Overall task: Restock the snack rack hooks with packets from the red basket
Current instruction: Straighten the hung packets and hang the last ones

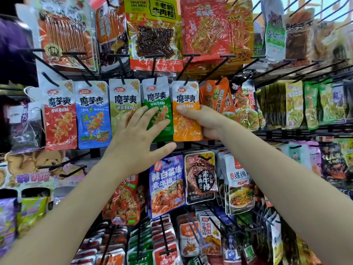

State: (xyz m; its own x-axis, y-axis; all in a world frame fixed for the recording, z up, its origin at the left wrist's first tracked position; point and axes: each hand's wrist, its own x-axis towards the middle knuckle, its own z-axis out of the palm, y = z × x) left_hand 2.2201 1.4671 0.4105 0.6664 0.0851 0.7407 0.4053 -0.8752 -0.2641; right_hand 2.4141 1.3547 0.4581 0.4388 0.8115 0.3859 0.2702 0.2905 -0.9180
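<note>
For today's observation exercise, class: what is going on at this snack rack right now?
A person is working at a snack rack of hanging packets. The right hand grips the orange packets on their hook, thumb on the front. The left hand lies open and flat against the green packets beside them, holding nothing. Red, blue and pale green packets of the same brand hang to the left. No red basket is in view.

Bright window panes (298, 4) behind black wire shelving (305, 131).
</note>
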